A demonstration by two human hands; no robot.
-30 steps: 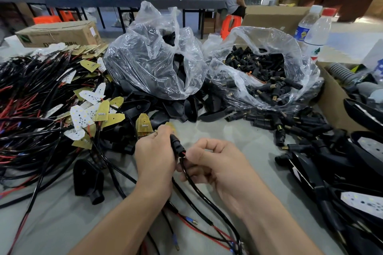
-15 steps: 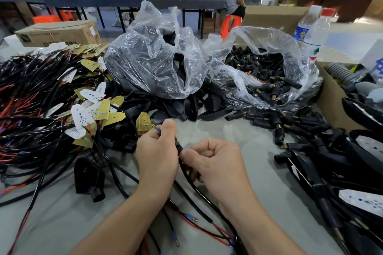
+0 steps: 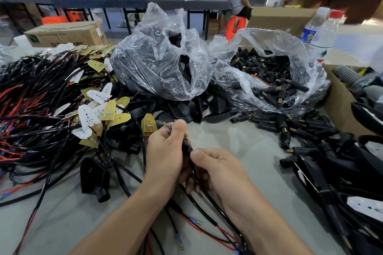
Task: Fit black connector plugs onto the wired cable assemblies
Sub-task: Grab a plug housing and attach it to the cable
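My left hand (image 3: pixel 164 149) pinches a thin blue wire with a brass pin tip (image 3: pixel 167 126) that sticks out above its fingers. A black connector plug (image 3: pixel 186 147) sits on the cable between my two hands. My right hand (image 3: pixel 215 167) grips the black cable (image 3: pixel 211 198) just below the plug, thumb against it. The cable runs down and right off the frame's bottom edge. Loose black plugs (image 3: pixel 275 125) lie on the table to the right, and more fill a clear plastic bag (image 3: pixel 267 72).
A heap of black and red wired assemblies with yellow and white boards (image 3: pixel 41 114) covers the left. A second clear bag of black housings (image 3: pixel 157 62) stands behind my hands. Finished black parts (image 3: pixel 335 172) pile at right, beside a cardboard box (image 3: pixel 337 105) and water bottles (image 3: pixel 323 33).
The black plug has slid down the cable toward my right hand. My left hand rose and now pinches the blue pin wire, which sticks out above its fingers.
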